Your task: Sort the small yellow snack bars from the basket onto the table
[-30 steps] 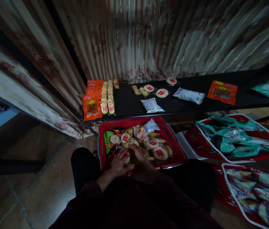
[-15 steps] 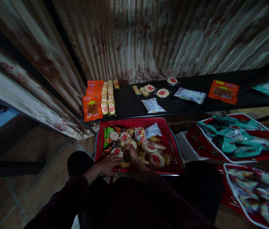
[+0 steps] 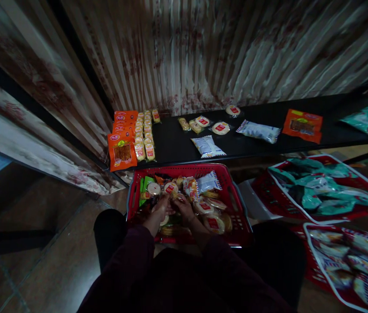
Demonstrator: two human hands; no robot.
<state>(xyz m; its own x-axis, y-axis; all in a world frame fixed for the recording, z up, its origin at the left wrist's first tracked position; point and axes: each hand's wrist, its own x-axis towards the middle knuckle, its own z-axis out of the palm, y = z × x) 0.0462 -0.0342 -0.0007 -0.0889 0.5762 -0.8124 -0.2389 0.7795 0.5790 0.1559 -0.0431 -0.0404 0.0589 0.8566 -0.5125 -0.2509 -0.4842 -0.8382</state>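
- The left hand [image 3: 162, 206] reaches into the near basket [image 3: 239, 204], fingers drawn in and bent forward; its fingertips meet those of the other hand.
- The right hand [image 3: 184, 208] comes in from the right, fingers bent inward. A small packet [image 3: 174, 195] shows at the meeting fingertips; in the dim light I cannot tell whether either hand pinches it or only touches it. Working from both sides would let the fingers steady so small a thing.
- That basket sits between the person's knees, just below the near edge of the shelf [image 3: 174, 153], probably so that both hands reach it easily.
- Inside, wrapped round biscuits [image 3: 214, 223], a green packet [image 3: 146, 188] and a pale pouch [image 3: 209, 181] lie loosely mixed, some overlapping.
- At the shelf's left end, orange packs [image 3: 122, 152] overlap in a line beside rows of small yellow packets [image 3: 145, 130]; such close packing seems meant to save room and keep each kind together.
- Farther right, round packets [image 3: 221, 128], white-blue pouches [image 3: 258, 131] and a lone orange pack [image 3: 302, 125] lie spaced apart, perhaps to keep each kind distinct.
- At right, teal bags [image 3: 319, 184] fill one basket and striped bags [image 3: 366, 265] another, apparently kept apart by kind.
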